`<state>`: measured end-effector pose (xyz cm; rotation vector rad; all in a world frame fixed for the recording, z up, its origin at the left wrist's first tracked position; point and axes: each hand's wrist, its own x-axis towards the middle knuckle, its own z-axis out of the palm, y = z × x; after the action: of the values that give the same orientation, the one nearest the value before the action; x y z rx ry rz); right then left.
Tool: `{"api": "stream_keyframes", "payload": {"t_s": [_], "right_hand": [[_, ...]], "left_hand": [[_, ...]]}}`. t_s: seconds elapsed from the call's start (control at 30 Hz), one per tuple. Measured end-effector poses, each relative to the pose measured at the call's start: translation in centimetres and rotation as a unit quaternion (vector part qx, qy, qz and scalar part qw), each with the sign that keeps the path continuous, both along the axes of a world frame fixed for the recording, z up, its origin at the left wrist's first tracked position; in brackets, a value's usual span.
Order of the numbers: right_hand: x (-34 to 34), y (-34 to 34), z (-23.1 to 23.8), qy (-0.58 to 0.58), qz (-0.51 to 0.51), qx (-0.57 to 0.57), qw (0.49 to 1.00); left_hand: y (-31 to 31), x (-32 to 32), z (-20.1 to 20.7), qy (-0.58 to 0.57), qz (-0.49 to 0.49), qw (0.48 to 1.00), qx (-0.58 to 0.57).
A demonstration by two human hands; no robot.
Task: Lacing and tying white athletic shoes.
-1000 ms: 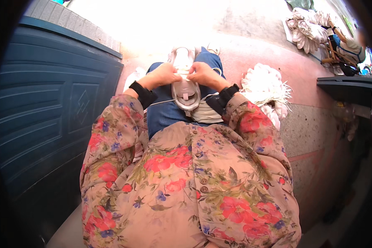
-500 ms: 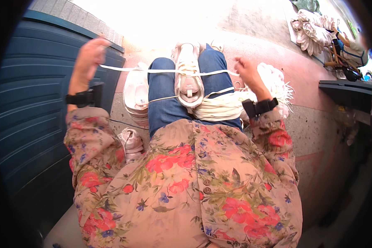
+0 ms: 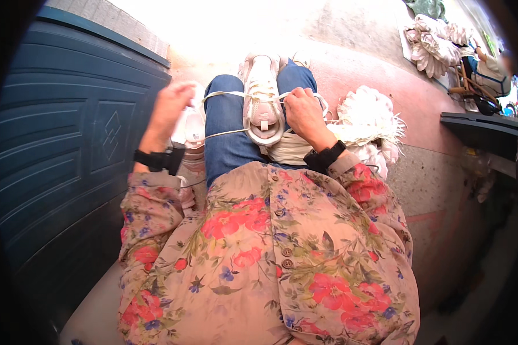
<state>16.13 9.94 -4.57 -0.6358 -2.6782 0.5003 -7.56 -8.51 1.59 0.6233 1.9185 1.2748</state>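
Observation:
A pale pinkish-white sneaker [image 3: 263, 115] rests between my knees, its heel toward me. A white shoelace [image 3: 227, 94] runs out from its eyelets to both sides. My right hand [image 3: 306, 115] is closed on the lace just right of the sneaker, and part of the lace loops out beyond the fingers. My left hand [image 3: 172, 109], slightly blurred, is raised left of my knee with its fingers drawn together at the lace's left part. A second lace strand lies across my left thigh. On my right thigh sits a bundle of cream laces [image 3: 288, 150], partly behind my right wrist.
More pale shoes [image 3: 191, 129] are stacked on the floor left of my leg. To the right lies a heap of white shoes and laces [image 3: 368, 118]. A blue panelled door [image 3: 57, 132] stands close on my left. Far right are another shoe pile [image 3: 434, 46] and a dark ledge [image 3: 480, 129].
Both hands have come inward toward the sneaker, the right one reaching its side. The lace, stretched taut and wide before, now hangs slacker across my knees.

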Motion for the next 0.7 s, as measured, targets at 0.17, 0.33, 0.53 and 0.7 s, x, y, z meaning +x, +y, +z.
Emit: {"api": "stream_keyframes", "payload": {"t_s": [0.17,0.33,0.53,0.7], "right_hand": [[-1.0,-0.3,0.1,-0.021,0.001,0.020,1.000],[-1.7,-0.6,0.5,-0.092,0.016,0.034,0.995],[-2.2,-0.3,0.8,-0.115,0.101,0.102,0.983],[-1.5,-0.1,0.2,-0.097,0.084,0.080,0.988]], "left_hand": [[2.4,5.8,-2.6,0.030,-0.063,0.996,-0.052],[2.9,7.0,-4.4,0.226,-0.105,0.968,-0.034],[3.5,7.6,-4.9,0.312,-0.089,0.945,-0.028],[4.0,8.0,-5.4,0.355,-0.095,0.929,-0.050]]}}
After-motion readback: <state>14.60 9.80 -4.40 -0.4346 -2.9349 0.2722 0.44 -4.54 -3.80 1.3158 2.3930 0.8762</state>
